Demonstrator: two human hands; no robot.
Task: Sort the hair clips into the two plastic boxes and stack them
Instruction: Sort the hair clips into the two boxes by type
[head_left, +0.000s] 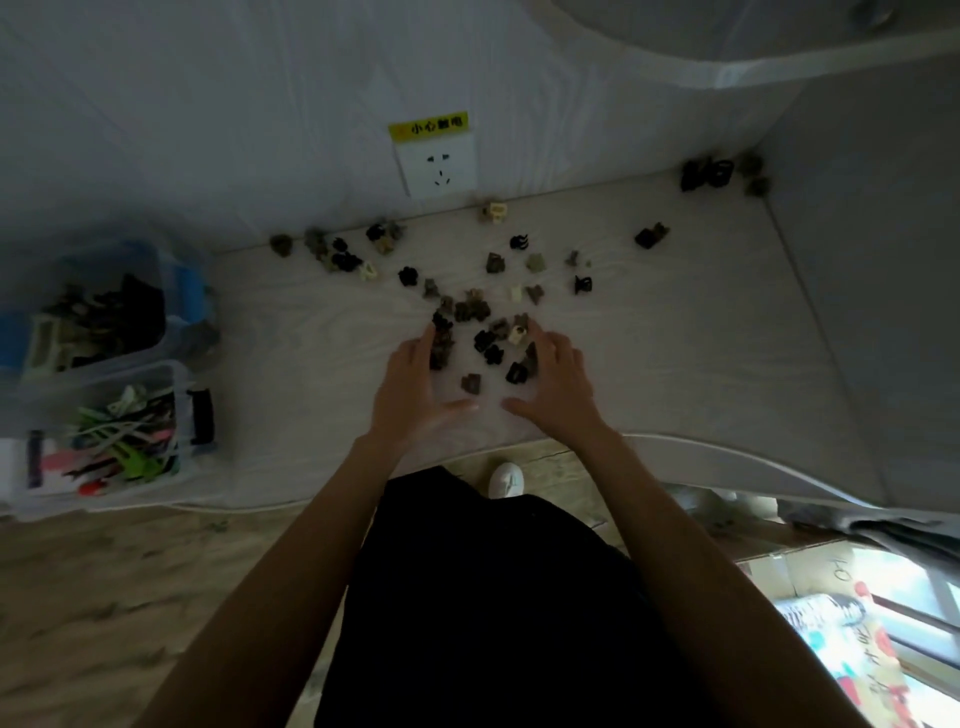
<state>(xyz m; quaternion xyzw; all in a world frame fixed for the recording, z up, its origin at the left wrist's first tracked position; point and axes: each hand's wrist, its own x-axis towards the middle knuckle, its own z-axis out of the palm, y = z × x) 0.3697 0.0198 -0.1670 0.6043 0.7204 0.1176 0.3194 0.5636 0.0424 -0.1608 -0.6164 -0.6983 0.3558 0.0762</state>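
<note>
Several small claw hair clips (483, 332) in black, brown and cream lie scattered over the white table (701, 353). My left hand (415, 387) and my right hand (553, 382) rest open on the table on either side of the nearest cluster, fingers straight and touching clips at its edges. At the left stand two clear plastic boxes. The far box (104, 306) holds dark claw clips. The near box (111, 431) holds long colourful flat clips.
More clips sit along the wall at the back left (332, 252) and in the far right corner (719, 174). A wall socket (436, 166) with a yellow label is behind the table. Wooden floor and a cardboard box (831, 597) lie below right.
</note>
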